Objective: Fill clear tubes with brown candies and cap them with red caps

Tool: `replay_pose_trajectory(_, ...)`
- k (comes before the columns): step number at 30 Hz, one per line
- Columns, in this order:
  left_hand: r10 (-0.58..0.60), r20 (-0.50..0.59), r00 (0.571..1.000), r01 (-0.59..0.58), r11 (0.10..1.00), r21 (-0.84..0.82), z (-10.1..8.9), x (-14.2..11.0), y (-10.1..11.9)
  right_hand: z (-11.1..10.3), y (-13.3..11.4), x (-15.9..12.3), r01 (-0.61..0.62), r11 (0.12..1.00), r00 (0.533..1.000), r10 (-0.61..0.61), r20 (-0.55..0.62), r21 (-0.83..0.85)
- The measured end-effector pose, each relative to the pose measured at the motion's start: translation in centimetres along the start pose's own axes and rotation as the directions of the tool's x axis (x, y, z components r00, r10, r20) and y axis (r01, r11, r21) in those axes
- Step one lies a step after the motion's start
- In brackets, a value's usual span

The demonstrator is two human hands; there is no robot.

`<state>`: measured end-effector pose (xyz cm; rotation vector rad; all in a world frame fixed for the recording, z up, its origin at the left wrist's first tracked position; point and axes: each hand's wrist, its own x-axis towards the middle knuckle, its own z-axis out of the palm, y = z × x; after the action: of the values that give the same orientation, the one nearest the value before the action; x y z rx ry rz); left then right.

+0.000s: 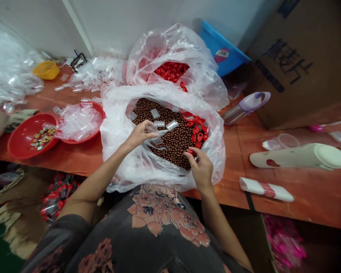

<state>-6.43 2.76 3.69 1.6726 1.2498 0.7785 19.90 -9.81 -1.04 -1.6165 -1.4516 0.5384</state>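
My left hand (142, 134) is closed over the near left of a white plastic bag (116, 113), its thumb and fingers pinching a clear plastic piece whose exact shape I cannot make out. Small round brown balls (170, 142) fill the bag. Several clear little containers (155, 113) lie on top of them. At the bag's right side sits a group of red plastic caps (198, 136). Just below these, my right hand (201, 167) pinches a red cap (190, 151) between thumb and fingertips.
Behind is a clear bag of red caps (172, 72), beside a blue basin (221, 49). Red bowls (17, 140) with small wrapped pieces and clear containers stand left. A cardboard box (301, 94), a lilac-lidded bottle (248, 106), a pale flask (290, 156) and a tissue pack (282, 194) are right.
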Motion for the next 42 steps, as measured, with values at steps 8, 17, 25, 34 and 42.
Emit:
replay_pose_trajectory(8, -0.180, 0.141, 0.974, 0.216, 0.926, -0.309, 2.2, -1.7, -0.1, 0.7, 0.7, -0.4, -0.157, 0.948, 0.988, 0.148, 0.050, 0.276)
replay_pose_trajectory(17, -0.113, 0.211, 0.971, 0.013, 0.904, 0.426, 6.2, 1.0, -0.2, -1.0, 1.3, -0.5, 0.139, 0.955, 0.967, -0.074, 0.244, -0.262)
replay_pose_trajectory(25, -0.169, 0.242, 0.955, 0.031, 0.873, 0.486, 10.4, 5.7, 0.8, -1.4, 2.4, -0.8, 0.077, 0.978, 0.965, -0.025, 0.261, -0.193)
replay_pose_trajectory(34, -0.084, 0.215, 0.973, 0.062, 0.992, 0.106, 13.2, 6.2, -0.1, -1.2, 1.8, -0.4, -0.307, 0.855, 0.949, 0.306, 0.071, 0.418)
replay_pose_trajectory(42, -0.194, 0.280, 0.940, 0.287, 0.892, -0.348, 13.1, 5.0, 0.4, -2.0, 1.2, 0.6, -0.300, 0.712, 0.910, 0.413, -0.033, 0.635)
